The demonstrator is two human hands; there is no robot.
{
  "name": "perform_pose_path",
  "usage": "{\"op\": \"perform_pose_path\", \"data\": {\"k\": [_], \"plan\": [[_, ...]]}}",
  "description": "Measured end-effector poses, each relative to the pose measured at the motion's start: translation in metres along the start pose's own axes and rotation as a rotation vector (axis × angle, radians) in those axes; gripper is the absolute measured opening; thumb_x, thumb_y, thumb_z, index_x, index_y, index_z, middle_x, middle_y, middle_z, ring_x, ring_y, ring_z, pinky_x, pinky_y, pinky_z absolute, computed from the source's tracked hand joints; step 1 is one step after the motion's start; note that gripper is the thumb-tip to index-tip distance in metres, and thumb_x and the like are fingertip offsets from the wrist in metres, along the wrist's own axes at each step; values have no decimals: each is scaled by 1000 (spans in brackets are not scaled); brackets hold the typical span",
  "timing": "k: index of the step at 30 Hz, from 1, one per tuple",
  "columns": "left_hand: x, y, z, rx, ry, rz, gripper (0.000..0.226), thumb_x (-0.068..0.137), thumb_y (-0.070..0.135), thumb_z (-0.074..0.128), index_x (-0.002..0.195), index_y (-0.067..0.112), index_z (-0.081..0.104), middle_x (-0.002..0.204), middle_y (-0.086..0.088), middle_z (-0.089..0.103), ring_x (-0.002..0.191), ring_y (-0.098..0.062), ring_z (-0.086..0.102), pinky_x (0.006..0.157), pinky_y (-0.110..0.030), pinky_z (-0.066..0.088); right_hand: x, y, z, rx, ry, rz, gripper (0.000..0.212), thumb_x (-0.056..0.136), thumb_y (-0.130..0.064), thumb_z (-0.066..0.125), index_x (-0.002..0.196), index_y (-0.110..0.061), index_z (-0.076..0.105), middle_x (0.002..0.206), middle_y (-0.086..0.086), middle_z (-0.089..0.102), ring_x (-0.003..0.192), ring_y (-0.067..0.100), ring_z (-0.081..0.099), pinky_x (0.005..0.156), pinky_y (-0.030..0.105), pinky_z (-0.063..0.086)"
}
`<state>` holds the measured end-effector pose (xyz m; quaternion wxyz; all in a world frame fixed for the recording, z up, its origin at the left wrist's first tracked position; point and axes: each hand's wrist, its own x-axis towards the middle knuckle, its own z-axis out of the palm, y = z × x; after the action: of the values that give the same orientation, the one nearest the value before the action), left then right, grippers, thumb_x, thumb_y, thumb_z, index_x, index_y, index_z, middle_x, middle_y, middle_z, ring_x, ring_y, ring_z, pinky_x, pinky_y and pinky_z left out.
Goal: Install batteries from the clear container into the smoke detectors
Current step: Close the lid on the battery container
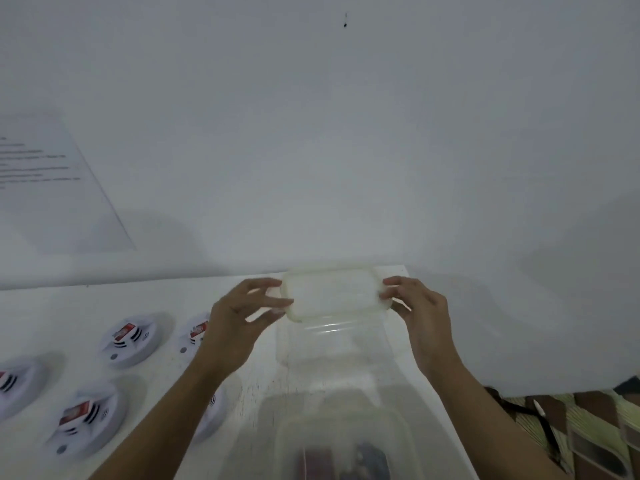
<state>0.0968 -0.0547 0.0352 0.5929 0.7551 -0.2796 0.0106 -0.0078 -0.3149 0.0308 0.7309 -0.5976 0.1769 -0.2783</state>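
At 12 o'clock on the table [104,296], left hand [239,313] and right hand [419,306] each pinch a short end of the lid [332,292]. It looks thin, light, flexy, so rim grip suits. Container [401,434] w/ batteries [367,459] sits at 6, detectors [130,339] approx 8.

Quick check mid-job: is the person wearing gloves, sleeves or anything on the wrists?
No. The left hand and right hand are bare, with no gloves, rings or watch visible. The left forearm and right forearm show no sleeve up to the frame edge.
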Motion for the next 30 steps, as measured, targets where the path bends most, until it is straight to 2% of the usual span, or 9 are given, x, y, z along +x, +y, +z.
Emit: {"op": "perform_pose_path", "data": {"k": [4,7,11,15,17,20,23,27,30], "plan": [[-28,-22,14,68,11,-105,37,82,2,78,88,39,83,113,20,70,112,-4,67,100,-36,56,-20,24,-11,-281,5,-28,11,84,-9,80,85,-17,72,85,-1,70,76,15,67,69,21,50],[-38,-34,22,139,11,-103,38,83,1,78,88,38,82,114,17,70,109,-4,66,97,-38,56,-27,38,-15,-441,5,-31,23,85,-8,78,97,-27,71,112,-8,58,95,13,67,78,23,53],[-47,-37,27,266,35,-54,54,86,-11,68,93,42,74,118,18,66,109,3,62,90,-21,54,-32,41,-16,-570,-28,-16,29,87,-10,76,110,-27,70,121,-8,50,105,4,58,85,23,51],[-50,-33,32,230,26,-116,68,79,-25,46,94,37,69,118,12,65,107,16,56,88,-2,44,-33,40,-17,-505,-87,87,46,91,-6,69,131,-27,61,128,-10,50,110,0,51,92,19,38],[-48,-28,37,123,25,-214,60,88,-19,44,100,35,66,123,10,64,108,14,56,85,-5,44,-31,39,-16,-504,-124,112,53,92,-1,65,138,-25,56,135,-10,48,121,4,49,92,17,37],[-39,-22,49,15,70,-286,33,101,9,56,123,34,57,136,10,52,128,-1,46,105,-24,41,-24,36,-13,-552,-181,104,60,89,4,59,142,-25,52,145,-13,43,132,6,43,82,6,36],[-30,-19,62,48,-5,-347,55,98,36,62,148,31,39,144,16,36,131,0,34,107,-26,32,-14,33,-5,-658,-242,47,61,90,-2,59,146,-24,48,152,-13,40,140,8,38,100,17,33],[-25,-26,75,8,-40,-440,57,101,43,55,152,35,31,153,15,33,138,-6,33,108,-27,30,-8,39,6,-683,-307,55,55,100,-32,60,151,-25,41,155,-10,39,144,10,35,112,24,26],[-25,-30,79,-148,-11,-460,51,102,38,55,148,43,34,145,27,39,139,-6,37,109,-26,31,-10,48,8,-530,-304,105,55,99,-30,62,150,-31,40,154,-13,37,140,6,35,109,24,28]]}}
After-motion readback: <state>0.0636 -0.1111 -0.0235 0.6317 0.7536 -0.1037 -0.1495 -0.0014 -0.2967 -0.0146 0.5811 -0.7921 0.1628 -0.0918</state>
